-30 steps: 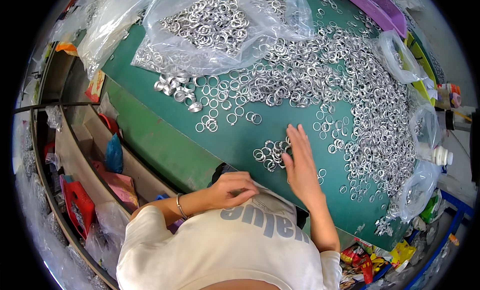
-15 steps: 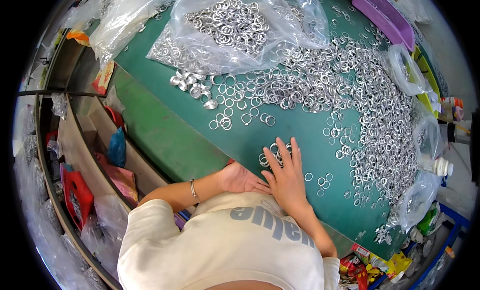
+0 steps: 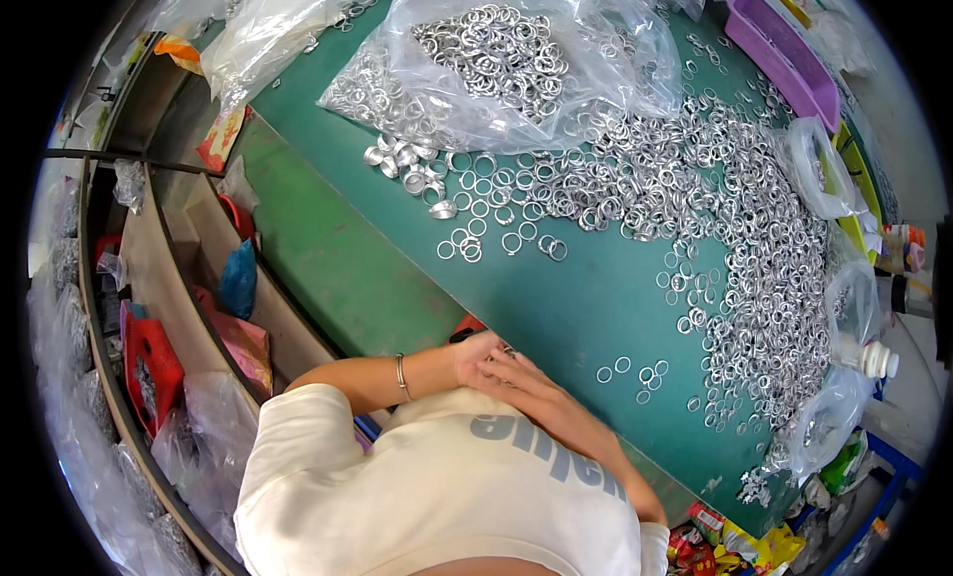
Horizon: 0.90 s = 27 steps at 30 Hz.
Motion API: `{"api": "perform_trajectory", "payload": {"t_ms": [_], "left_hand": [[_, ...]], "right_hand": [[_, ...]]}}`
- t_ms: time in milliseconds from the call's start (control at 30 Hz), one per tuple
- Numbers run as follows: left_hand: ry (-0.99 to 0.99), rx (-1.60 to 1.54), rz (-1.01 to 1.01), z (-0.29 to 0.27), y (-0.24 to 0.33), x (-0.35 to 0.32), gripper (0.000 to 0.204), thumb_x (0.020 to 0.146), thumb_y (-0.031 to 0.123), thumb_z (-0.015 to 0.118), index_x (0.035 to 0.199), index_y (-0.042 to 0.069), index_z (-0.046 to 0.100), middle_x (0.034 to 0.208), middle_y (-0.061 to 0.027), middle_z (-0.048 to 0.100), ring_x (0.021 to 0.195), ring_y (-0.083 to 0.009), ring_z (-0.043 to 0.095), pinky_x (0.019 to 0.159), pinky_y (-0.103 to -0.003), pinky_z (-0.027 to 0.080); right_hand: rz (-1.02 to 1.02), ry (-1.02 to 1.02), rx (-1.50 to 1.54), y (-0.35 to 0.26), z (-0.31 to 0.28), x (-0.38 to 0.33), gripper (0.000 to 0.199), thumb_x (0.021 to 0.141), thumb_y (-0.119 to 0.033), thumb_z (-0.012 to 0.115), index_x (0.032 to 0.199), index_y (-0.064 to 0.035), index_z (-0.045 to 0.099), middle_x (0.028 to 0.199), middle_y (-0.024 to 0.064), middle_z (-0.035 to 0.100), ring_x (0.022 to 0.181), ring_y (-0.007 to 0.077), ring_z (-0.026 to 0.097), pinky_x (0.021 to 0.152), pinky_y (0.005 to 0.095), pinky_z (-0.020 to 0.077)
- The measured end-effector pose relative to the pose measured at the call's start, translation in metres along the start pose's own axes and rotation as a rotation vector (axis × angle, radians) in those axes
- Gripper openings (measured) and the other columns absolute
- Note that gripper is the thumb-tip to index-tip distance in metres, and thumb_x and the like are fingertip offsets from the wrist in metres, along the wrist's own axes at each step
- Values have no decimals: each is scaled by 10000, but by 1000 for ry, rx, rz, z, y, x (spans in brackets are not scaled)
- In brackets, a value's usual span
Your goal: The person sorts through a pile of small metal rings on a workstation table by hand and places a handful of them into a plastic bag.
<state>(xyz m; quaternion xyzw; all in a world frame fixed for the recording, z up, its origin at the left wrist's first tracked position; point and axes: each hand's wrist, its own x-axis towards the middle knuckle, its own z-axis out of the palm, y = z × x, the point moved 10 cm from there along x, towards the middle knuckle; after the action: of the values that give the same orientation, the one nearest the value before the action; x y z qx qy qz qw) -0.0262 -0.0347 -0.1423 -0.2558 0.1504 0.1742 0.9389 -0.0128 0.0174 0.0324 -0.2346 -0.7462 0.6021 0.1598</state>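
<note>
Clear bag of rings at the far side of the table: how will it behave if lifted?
The clear bag would likely sag and fold, since its film looks thin and crumpled. The heaped silvery rings inside look metallic, so it may feel heavy. Its glossy surface could be slippery.

Thin, round, shiny silver rings [image 3: 769, 298]. Heaped densely down right side of green table [image 3: 596, 298] and across in front of clear bag [image 3: 596, 94], overlapping, flat or tilted. Wider, chunkier bands at heap's left end. Scattered loose at inner edges, few singles nearer front. More inside bag. Few partly visible between left hand [image 3: 471, 358] and right hand [image 3: 526, 379].
</note>
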Motion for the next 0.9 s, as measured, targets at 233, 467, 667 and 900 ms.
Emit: {"api": "perform_trajectory", "payload": {"t_ms": [233,467,667,900], "left_hand": [[412,332,167,-20,22,-30,224,953,213,548,884,5,595,802,-120,591,582,-146,534,407,-207,393],[315,239,271,-10,26,-59,280,958,256,561,818,16,594,786,-137,551,508,-95,417,347,-187,299],[443,302,312,-7,21,-59,323,962,297,563,795,24,599,762,-123,568,487,-103,420,350,-202,294],[242,361,341,55,8,-81,341,985,320,511,802,49,608,725,-103,519,484,-93,383,365,-212,297]], "right_hand": [[132,491,105,18,-59,-37,250,846,66,576,1068,-10,660,1101,124,638,996,241,609,857,328,480],[41,691,-269,9,-96,1,214,803,16,663,1014,-19,664,990,95,626,873,232,581,713,319,456],[-127,571,-787,1,-66,112,242,762,-155,724,968,-61,638,925,69,552,884,272,509,731,372,410],[-155,651,-771,5,-89,97,110,783,-134,706,807,-71,618,805,53,562,818,225,534,709,352,409]]}}
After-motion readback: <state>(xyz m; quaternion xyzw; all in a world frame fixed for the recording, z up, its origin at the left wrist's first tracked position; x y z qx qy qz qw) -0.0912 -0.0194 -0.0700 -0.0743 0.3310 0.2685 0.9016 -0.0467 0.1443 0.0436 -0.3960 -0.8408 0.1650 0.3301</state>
